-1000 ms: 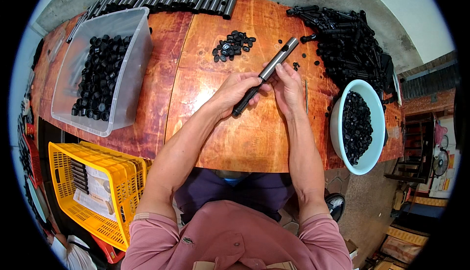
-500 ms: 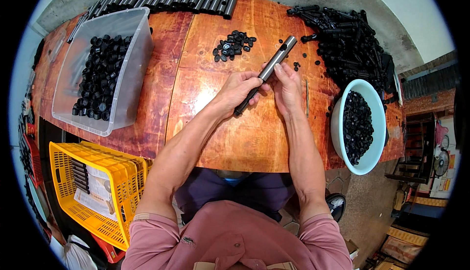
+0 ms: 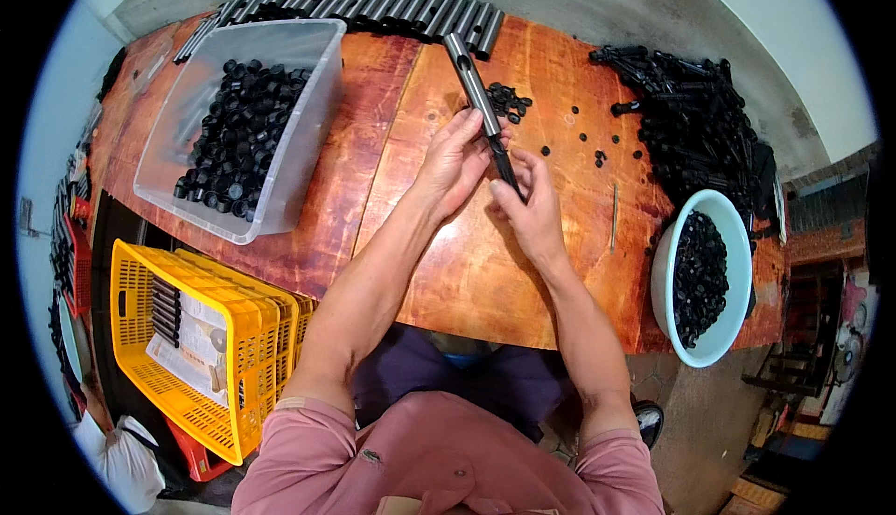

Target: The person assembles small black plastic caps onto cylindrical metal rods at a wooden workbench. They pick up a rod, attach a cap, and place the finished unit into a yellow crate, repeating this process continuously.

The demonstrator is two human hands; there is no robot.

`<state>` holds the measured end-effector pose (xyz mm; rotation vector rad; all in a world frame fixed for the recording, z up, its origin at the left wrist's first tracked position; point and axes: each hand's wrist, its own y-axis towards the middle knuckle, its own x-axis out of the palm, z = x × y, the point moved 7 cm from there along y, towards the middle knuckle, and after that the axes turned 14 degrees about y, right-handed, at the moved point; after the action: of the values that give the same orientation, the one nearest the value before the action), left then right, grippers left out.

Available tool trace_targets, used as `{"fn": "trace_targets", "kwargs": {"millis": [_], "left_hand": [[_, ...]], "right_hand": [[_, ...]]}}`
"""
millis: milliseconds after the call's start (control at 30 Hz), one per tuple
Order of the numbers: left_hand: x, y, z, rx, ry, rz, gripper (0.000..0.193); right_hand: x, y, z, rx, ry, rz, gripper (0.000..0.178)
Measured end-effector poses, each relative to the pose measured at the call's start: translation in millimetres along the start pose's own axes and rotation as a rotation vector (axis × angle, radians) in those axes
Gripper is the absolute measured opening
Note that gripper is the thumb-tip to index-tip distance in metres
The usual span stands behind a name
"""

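Note:
A silver metal tube with a dark slot near its upper end slants up and to the left over the table. A black rod-like part sticks out of its lower end. My left hand is closed around the tube near its lower end, its thumb along the metal. My right hand pinches the black part near its tip between thumb and fingers. Just behind the tube lies a small pile of black caps, partly hidden by it.
A clear plastic bin of black caps stands left, a yellow crate below it. Silver tubes line the back. At right are a heap of black parts, a pale blue bowl of small black pieces and a thin rod.
The tube has swung from leaning right to leaning left. My right hand has shifted from the silver part down to the black end; my left hand now holds the metal. The view has also shifted.

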<state>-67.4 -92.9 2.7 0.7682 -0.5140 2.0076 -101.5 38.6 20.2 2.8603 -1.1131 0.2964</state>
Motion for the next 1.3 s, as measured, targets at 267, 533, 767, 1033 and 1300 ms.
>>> {"fn": "trace_targets", "kwargs": {"millis": [267, 533, 767, 1033, 1300], "left_hand": [[-36, 10, 35, 0.135, -0.213, 0.089, 0.061], [-68, 14, 29, 0.157, -0.244, 0.281, 0.053], [-60, 11, 27, 0.165, -0.237, 0.339, 0.052], [-58, 9, 24, 0.147, -0.234, 0.340, 0.052], [-65, 12, 29, 0.151, -0.325, 0.336, 0.051]], "right_hand": [[20, -8, 8, -0.127, -0.364, -0.065, 0.033], [45, -19, -1, -0.357, -0.657, -0.077, 0.025], [41, -20, 1, -0.380, -0.677, -0.051, 0.021], [41, -19, 2, -0.372, -0.702, -0.053, 0.021], [40, -23, -10, -0.394, -0.482, -0.038, 0.046]]}}
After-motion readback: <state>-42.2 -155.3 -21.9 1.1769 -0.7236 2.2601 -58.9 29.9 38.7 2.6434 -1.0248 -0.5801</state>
